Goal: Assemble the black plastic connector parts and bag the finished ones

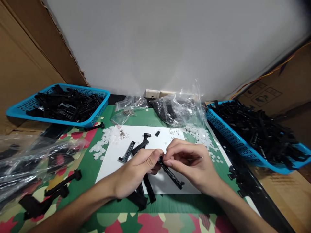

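Note:
Over the white sheet (111, 168), my left hand (143, 163) is closed around the upper end of a long, narrow black plastic part (171, 174), which slants down to the right. The thumb and fingertips of my right hand (189, 158) are pinched together at that same end; whatever small thing is between them is hidden. A thin metal tool (198, 158) pokes out from the right hand's curled fingers. Beside and below my left hand lie more black plastic parts (128, 151), some partly covered by it. A small black piece (157, 133) rests farther back on the sheet.
Blue baskets heaped with black parts stand at left (97, 118) and right (225, 137). Clear bags (175, 111) lie at the back by the wall. White discs (99, 145) and tiny metal pieces (123, 134) are scattered around. Loose black parts (46, 200) lie front left.

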Available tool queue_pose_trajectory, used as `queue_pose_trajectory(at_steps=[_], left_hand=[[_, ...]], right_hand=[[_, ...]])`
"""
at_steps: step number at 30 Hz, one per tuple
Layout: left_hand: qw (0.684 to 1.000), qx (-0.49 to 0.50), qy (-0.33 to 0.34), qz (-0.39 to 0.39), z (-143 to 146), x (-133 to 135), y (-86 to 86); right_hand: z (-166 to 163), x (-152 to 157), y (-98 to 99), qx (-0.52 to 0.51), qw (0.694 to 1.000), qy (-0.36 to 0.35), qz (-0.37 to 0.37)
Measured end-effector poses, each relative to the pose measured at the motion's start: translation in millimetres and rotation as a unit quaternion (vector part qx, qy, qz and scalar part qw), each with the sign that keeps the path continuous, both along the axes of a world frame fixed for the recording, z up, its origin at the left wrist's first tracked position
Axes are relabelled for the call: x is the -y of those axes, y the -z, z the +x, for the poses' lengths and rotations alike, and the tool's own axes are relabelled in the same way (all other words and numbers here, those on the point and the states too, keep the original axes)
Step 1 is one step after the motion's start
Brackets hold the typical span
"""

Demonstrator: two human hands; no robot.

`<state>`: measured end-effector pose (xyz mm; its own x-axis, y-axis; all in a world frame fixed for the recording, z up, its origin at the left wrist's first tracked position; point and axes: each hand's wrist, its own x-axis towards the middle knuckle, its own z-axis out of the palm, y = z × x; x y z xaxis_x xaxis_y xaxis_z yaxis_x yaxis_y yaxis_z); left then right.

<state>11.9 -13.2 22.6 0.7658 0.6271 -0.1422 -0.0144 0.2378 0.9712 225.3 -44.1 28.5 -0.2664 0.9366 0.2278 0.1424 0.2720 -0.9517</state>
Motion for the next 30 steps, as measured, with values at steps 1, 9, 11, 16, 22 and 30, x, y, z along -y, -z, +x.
queue_pose_trajectory(at_steps=[1, 9, 11, 16, 22, 30], left_hand=[[1.0, -0.001, 0.003, -0.006, 0.4, 0.6, 0.0], [0.998, -0.026, -0.005, -0.054, -1.5, 4.4, -1.2], [0.998, -0.023, 0.001, -0.052, -1.6, 4.6, -0.6], [0.999, -0.027, 0.003, -0.021, -0.9, 4.5, -0.6], [0.999, -0.035, 0.006, 0.009, -1.3, 4.6, -2.7], [1.0, -0.024, 0.0, 0.017, 1.5, 4.5, 4.7]], right_hand=[[-1.3, 0.4, 0.9, 0.003, 1.0, 0.003, 0.006], [-5.0, 3.4, 0.1, 0.02, 0.998, 0.019, 0.061], [-5.0, 4.4, -0.2, 0.026, 0.997, 0.019, 0.076], [-5.5, 6.2, 1.3, 0.036, 0.994, 0.023, 0.097], [-5.3, 7.1, 5.3, 0.03, 0.995, 0.015, 0.09], [-2.3, 3.9, 5.1, 0.016, 0.995, -0.013, 0.093]])
